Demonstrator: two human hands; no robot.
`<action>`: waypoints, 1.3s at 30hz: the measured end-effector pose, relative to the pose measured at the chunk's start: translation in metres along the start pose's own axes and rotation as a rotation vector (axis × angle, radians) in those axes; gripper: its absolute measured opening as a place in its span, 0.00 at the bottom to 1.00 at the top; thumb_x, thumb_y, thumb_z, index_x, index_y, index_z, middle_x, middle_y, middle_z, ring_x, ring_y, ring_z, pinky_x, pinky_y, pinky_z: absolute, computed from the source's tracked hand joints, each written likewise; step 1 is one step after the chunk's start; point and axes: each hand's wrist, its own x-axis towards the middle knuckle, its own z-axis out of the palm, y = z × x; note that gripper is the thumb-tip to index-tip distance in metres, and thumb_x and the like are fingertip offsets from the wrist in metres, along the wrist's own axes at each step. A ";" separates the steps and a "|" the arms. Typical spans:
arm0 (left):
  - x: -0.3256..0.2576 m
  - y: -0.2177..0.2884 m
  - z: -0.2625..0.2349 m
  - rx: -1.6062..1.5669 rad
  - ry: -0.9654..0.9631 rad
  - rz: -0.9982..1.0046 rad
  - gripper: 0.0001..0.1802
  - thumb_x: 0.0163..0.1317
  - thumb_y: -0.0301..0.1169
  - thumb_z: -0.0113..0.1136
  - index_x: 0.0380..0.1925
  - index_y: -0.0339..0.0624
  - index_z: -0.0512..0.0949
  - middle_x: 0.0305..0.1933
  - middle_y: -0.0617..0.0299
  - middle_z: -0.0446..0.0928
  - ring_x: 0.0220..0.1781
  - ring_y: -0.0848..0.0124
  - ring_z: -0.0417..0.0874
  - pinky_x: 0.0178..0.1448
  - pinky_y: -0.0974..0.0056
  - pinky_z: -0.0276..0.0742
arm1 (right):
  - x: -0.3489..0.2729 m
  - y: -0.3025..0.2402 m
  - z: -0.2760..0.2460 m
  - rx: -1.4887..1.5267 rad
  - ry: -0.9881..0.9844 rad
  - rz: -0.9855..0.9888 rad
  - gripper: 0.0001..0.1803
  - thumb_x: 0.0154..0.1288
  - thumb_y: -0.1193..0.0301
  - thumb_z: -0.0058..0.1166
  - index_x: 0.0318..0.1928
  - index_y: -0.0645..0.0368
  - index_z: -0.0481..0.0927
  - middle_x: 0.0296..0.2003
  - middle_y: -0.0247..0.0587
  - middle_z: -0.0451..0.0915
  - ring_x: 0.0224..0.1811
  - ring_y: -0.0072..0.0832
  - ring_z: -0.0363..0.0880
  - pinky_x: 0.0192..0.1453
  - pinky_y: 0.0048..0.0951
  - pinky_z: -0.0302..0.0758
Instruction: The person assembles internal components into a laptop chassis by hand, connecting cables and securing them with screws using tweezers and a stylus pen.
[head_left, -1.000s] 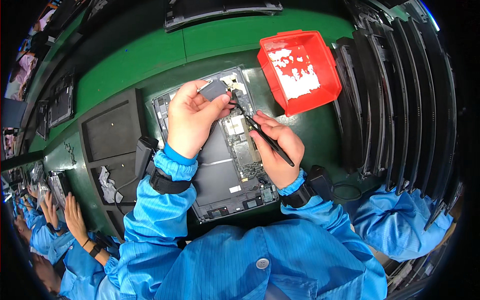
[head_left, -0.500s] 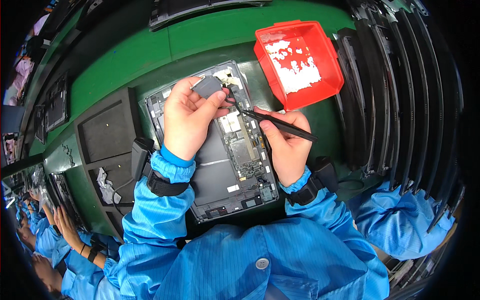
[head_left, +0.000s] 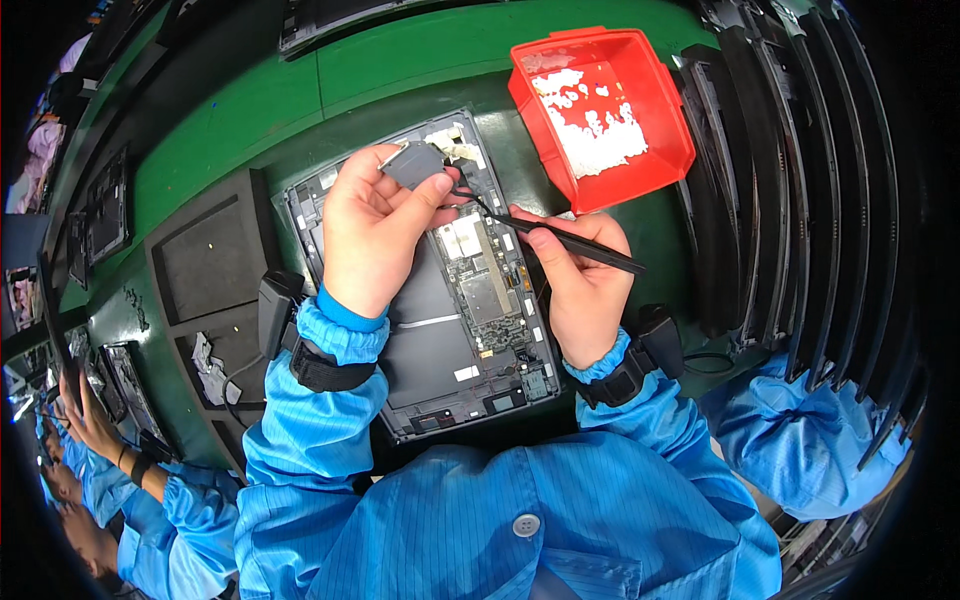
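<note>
An opened tablet (head_left: 425,365) lies in front of me, its circuit board (head_left: 488,298) and dark battery area exposed. Above the tablet's upper part, my left hand (head_left: 368,235) pinches a small flat grey part (head_left: 412,165) with a thin black cable trailing from it. My right hand (head_left: 588,300) is closed around black tweezers (head_left: 590,248). Their tips meet the cable near the board's upper end; whether they grip it is too small to tell. Pale tape (head_left: 455,145) shows at the tablet's top edge.
A red bin (head_left: 655,165) with white scraps stands at the upper right. Several dark panels (head_left: 780,200) stand in a row farther right. To the left lies a black foam tray (head_left: 215,255) holding a crumpled silvery piece (head_left: 210,370). A co-worker's hand (head_left: 95,425) shows at lower left.
The tweezers and my right hand have shifted slightly right. My left hand still holds the grey part, nearly in place. The co-worker's hand at lower left has moved left.
</note>
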 end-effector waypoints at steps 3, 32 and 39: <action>0.001 -0.005 0.000 -0.050 0.026 0.048 0.14 0.54 0.18 0.58 0.40 0.32 0.69 0.36 0.53 0.78 0.36 0.72 0.81 0.36 0.73 0.79 | 0.001 0.001 0.001 -0.005 0.009 -0.015 0.08 0.56 0.86 0.53 0.33 0.67 0.67 0.38 0.54 0.78 0.45 0.30 0.78 0.48 0.25 0.76; 0.008 -0.012 0.001 0.501 0.104 0.267 0.12 0.48 0.22 0.66 0.33 0.33 0.74 0.22 0.67 0.71 0.23 0.82 0.66 0.25 0.76 0.65 | 0.001 0.007 0.004 -0.197 0.006 -0.159 0.08 0.55 0.86 0.54 0.29 0.66 0.68 0.33 0.50 0.79 0.43 0.32 0.80 0.44 0.25 0.76; 0.006 -0.015 0.001 0.721 0.139 0.342 0.21 0.42 0.27 0.71 0.35 0.36 0.72 0.18 0.65 0.66 0.19 0.77 0.65 0.21 0.71 0.64 | 0.001 0.014 0.003 -0.332 -0.033 -0.354 0.08 0.51 0.85 0.57 0.28 0.67 0.71 0.31 0.50 0.80 0.42 0.37 0.81 0.45 0.30 0.76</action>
